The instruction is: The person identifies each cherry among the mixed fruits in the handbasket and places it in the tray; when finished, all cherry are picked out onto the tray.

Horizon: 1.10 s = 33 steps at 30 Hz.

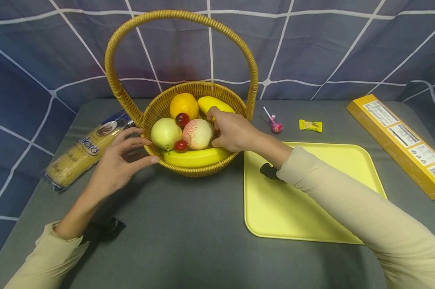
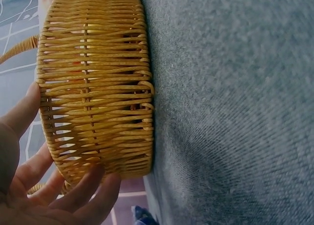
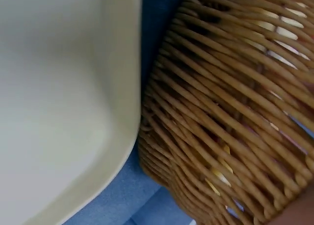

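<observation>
one left hand (image 1: 117,161), fingers apart, touching wicker basket (image 1: 196,171); one right hand (image 1: 236,129) inside, beside peach (image 1: 198,134), finger grip: cannot tell; one yellow tray (image 1: 275,212), right of basket.

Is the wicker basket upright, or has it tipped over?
Upright: the wicker basket sits base-down on the table, its handle arching above the fruit inside.

I wear pale cream long sleeves; my right sleeve (image 1: 354,212) creases softly, and my left sleeve (image 1: 40,263) ends in a rumpled cuff (image 1: 63,241). A black piece (image 1: 114,228) shows at each wrist, perhaps a strap, too dark to tell.
</observation>
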{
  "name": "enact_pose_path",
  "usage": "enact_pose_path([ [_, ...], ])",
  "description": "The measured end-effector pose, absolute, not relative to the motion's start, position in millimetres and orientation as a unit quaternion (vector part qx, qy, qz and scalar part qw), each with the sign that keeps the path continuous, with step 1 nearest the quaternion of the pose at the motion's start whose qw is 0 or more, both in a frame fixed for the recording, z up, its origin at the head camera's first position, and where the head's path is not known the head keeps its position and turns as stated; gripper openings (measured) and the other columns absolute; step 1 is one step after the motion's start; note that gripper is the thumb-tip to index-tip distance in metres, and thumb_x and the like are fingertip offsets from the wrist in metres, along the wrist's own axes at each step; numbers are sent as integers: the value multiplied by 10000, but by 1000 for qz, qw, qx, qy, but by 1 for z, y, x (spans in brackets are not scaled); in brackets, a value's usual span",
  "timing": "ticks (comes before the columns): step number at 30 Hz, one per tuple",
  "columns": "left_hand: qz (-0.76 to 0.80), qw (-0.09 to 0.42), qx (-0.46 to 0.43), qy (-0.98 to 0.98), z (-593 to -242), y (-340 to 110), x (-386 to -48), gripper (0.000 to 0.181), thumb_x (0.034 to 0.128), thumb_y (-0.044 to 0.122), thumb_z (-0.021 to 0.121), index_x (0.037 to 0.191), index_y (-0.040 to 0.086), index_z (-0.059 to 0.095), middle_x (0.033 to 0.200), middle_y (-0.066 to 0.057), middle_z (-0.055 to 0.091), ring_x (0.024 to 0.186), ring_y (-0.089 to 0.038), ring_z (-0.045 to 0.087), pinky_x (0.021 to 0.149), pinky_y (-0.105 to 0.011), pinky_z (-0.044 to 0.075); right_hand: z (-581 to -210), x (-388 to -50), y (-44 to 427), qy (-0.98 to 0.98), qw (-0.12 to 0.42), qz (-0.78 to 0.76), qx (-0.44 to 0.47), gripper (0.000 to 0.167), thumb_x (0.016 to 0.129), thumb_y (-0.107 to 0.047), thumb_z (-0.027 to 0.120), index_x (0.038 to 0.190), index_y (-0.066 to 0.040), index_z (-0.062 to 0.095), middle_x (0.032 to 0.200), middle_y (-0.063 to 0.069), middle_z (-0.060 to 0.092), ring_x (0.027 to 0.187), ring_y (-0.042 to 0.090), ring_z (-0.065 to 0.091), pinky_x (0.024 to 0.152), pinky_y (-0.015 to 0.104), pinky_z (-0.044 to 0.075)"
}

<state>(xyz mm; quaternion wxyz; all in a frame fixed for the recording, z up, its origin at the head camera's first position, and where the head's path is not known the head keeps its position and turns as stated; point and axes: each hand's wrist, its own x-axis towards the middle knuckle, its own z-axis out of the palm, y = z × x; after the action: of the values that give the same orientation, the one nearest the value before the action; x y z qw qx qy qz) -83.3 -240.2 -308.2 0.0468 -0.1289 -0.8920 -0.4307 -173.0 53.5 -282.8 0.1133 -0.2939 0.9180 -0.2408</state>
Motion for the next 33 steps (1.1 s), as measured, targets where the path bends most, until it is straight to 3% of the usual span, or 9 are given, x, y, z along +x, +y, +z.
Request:
enact_pose_path([
  [10,-431,53,-133,-891,-309,-240,-82,364,836,85,803,1148,-40,662,1416,-99,439,1141,-285,561,974,-307,527,-289,-170,49,934,91,-199,-284,578,845,-149,762,1334,-75,462,1005,45,610,895,234,551,764,395,506],
  [18,-431,54,-135,-891,-309,-240,-82,355,837,77,801,1138,-48,660,1412,-105,441,1126,-208,563,974,-276,522,-287,-171,49,933,97,-186,-293,502,855,-139,751,1286,-83,500,1003,42,601,899,233,546,771,392,505],
  [26,-432,58,-138,-889,-309,-241,-82,348,836,74,801,1134,-40,663,1413,-97,445,1131,-151,554,974,-262,520,-288,-172,45,939,102,-161,-285,639,871,-184,735,1413,-115,404,1162,75,625,1007,268,577,841,460,534],
  [29,-430,58,-138,-890,-310,-242,-82,347,834,76,803,1133,-36,666,1413,-99,446,1131,-142,553,974,-260,520,-290,-172,47,935,94,-176,-295,621,874,-157,719,1420,-117,427,1189,62,623,1023,248,569,865,437,524],
  [33,-432,56,-137,-890,-310,-241,-83,349,836,80,802,1134,-38,664,1414,-102,442,1136,-192,558,979,-288,521,-288,-170,53,927,85,-191,-313,521,868,-119,699,1353,-103,507,1107,52,636,954,246,569,825,411,517],
])
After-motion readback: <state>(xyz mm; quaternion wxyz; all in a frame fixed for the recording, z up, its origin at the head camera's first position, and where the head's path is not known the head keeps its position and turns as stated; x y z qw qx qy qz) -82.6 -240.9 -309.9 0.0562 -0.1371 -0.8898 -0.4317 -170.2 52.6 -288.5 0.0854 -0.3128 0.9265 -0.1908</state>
